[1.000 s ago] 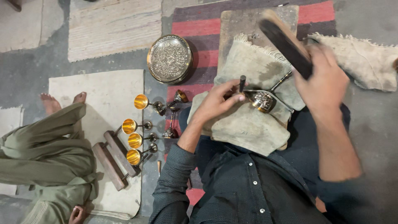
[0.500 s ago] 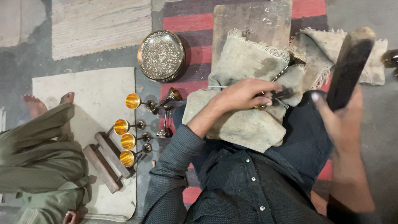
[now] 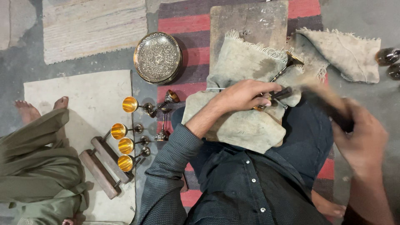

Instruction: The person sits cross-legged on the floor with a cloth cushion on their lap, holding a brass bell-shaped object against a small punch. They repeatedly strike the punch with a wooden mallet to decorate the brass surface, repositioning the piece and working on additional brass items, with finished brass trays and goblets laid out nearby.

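Head view: left hand (image 3: 243,95) bent over the lap, fingers pinched around a short dark punch (image 3: 280,93) pressed onto a brass goblet (image 3: 280,75) lying on grey cloth (image 3: 246,125). Right hand (image 3: 361,139) raised, blurred, wrapped around a dark mallet (image 3: 329,104). Beside, four gold-lined goblets (image 3: 125,139) tipped on the floor, empty.

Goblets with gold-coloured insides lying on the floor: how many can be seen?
4. One goblet lies nearest the engraved round tray; three more lie in a row beside the wooden blocks. Others lying nearby show no gold inside.
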